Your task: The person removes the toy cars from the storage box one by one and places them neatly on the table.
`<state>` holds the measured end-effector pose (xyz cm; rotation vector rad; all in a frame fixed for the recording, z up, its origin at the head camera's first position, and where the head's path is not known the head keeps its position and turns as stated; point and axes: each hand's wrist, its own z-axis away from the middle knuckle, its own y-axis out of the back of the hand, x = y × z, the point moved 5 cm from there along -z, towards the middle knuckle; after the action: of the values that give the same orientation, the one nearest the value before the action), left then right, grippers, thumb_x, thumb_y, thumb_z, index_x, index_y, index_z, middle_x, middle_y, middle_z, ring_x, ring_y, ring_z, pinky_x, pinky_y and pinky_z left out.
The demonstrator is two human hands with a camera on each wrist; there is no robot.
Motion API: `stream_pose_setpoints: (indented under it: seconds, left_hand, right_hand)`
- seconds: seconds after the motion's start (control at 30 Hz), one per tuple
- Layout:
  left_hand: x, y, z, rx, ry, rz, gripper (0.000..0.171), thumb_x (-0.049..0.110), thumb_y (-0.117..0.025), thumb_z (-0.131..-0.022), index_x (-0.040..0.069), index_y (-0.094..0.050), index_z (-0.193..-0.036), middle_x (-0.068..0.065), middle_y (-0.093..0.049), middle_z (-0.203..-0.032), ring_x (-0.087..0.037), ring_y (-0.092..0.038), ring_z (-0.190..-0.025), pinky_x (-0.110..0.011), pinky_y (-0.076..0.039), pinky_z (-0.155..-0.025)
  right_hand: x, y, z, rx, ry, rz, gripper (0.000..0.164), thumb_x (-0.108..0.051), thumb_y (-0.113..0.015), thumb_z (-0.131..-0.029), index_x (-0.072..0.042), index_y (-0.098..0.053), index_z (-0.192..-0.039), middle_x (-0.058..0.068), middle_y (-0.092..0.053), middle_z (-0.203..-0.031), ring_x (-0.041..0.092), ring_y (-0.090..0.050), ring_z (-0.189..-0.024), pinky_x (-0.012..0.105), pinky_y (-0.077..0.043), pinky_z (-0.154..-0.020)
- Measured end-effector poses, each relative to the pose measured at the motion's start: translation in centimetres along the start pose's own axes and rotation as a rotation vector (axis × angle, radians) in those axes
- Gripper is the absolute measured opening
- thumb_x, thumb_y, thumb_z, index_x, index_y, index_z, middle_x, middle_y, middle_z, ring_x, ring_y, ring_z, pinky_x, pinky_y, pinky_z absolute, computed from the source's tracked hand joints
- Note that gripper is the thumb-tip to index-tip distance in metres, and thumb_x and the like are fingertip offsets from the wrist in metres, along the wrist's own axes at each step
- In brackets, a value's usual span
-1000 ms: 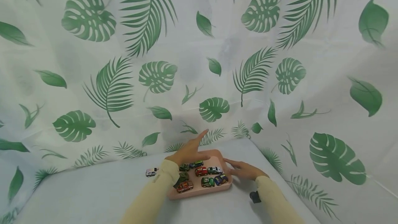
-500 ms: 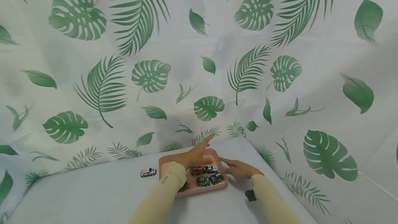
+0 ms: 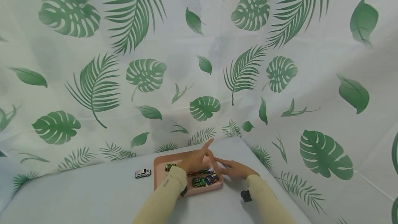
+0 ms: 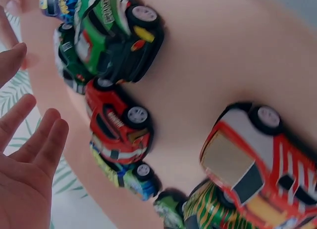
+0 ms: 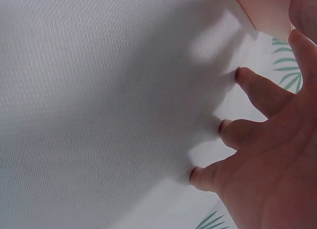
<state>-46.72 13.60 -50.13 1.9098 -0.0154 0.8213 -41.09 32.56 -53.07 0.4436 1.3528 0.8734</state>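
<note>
A shallow pink tray (image 3: 156, 175) holds several toy cars. My left hand (image 3: 196, 161) reaches across it with fingers extended, grasping nothing. In the left wrist view the fingers (image 4: 45, 140) lie beside a red car (image 4: 119, 124) and a green car (image 4: 116, 38). Closer to that camera is a red-and-white striped car (image 4: 265, 164). At the tray's right side, my right hand (image 3: 235, 169) rests with fingers spread. In the right wrist view its fingertips (image 5: 242, 75) meet the table, and thumb and index finger are at the tray's corner (image 5: 267, 11). My left forearm hides the tray's front left part.
A white toy car (image 3: 143, 173) stands on the table left of the tray. The pale table (image 3: 102, 196) ends at a white curtain with green leaves (image 3: 205, 108) behind and to the right. A black wrist-worn device (image 3: 246, 195) sits by my right sleeve.
My left hand has shifted right across the tray, covering some cars and uncovering a green one at the back left. The right hand stays at the tray's side. The head view has turned slightly.
</note>
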Motion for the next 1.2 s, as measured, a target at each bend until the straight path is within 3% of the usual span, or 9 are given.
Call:
stream_pose_setpoints:
  seconds: [0.1,0.2,0.27,0.43,0.5,0.9,1.2]
  left_hand:
    - [0.1,-0.1,0.1,0.007,-0.024,0.016,0.113,-0.001,-0.079,-0.095,0.019,-0.001,-0.174,-0.007,-0.071,-0.121,-0.03,-0.066,-0.123,-0.047,-0.053,-0.105]
    - [0.5,-0.3,0.2,0.0,0.035,0.03,0.111,-0.004,-0.079,-0.094,0.021,-0.006,-0.174,-0.008,-0.069,-0.123,-0.03,-0.066,-0.122,-0.045,-0.054,-0.102]
    - [0.8,-0.6,0.2,-0.009,0.095,0.052,0.111,-0.005,-0.08,-0.093,0.022,-0.01,-0.175,-0.009,-0.066,-0.127,-0.03,-0.066,-0.121,-0.042,-0.055,-0.099]
    - [0.2,-1.7,0.4,-0.04,0.255,0.063,0.121,-0.005,-0.085,-0.088,0.041,-0.013,-0.173,-0.006,-0.065,-0.123,-0.02,-0.067,-0.104,-0.034,-0.057,-0.083]
    - [0.0,-2.1,0.5,-0.051,0.291,0.06,0.124,-0.005,-0.085,-0.087,0.047,-0.012,-0.172,-0.005,-0.066,-0.12,-0.015,-0.065,-0.098,-0.032,-0.057,-0.079]
    - [-0.1,-2.5,0.6,-0.041,0.282,0.026,0.124,-0.016,-0.08,-0.083,0.043,-0.017,-0.172,-0.004,-0.066,-0.11,-0.011,-0.063,-0.09,-0.029,-0.055,-0.068]
    - [-0.9,-2.5,0.5,-0.024,0.311,0.029,0.12,-0.012,-0.081,-0.085,0.04,-0.017,-0.172,-0.003,-0.071,-0.111,-0.012,-0.067,-0.092,-0.033,-0.057,-0.075]
  right_hand:
    - [0.0,0.0,-0.2,-0.011,0.012,0.002,0.059,-0.042,-0.06,-0.109,-0.027,-0.047,-0.164,0.017,-0.045,-0.165,0.05,-0.038,-0.15,0.076,-0.028,-0.116]
    - [-0.1,0.0,-0.2,-0.007,0.007,-0.005,0.06,-0.043,-0.061,-0.108,-0.027,-0.047,-0.164,0.017,-0.045,-0.165,0.049,-0.038,-0.151,0.075,-0.027,-0.116]
    - [-0.1,0.0,-0.1,0.004,-0.003,-0.015,0.06,-0.043,-0.062,-0.108,-0.027,-0.049,-0.164,0.017,-0.046,-0.164,0.05,-0.038,-0.15,0.075,-0.027,-0.116]
    - [0.3,-0.3,0.1,0.011,-0.051,0.009,0.062,-0.05,-0.062,-0.106,-0.029,-0.049,-0.163,0.016,-0.048,-0.163,0.051,-0.041,-0.148,0.078,-0.028,-0.113]
    - [0.5,-0.5,0.1,0.017,-0.064,0.022,0.062,-0.052,-0.061,-0.106,-0.031,-0.049,-0.163,0.015,-0.049,-0.162,0.05,-0.043,-0.148,0.078,-0.029,-0.113]
    - [0.6,-0.4,0.0,0.013,-0.026,0.026,0.059,-0.049,-0.06,-0.108,-0.031,-0.049,-0.163,0.015,-0.048,-0.163,0.049,-0.043,-0.148,0.077,-0.029,-0.114]
    - [0.4,-0.4,-0.2,0.024,-0.065,0.067,0.062,-0.054,-0.059,-0.106,-0.033,-0.048,-0.163,0.014,-0.05,-0.162,0.051,-0.044,-0.147,0.079,-0.03,-0.112]
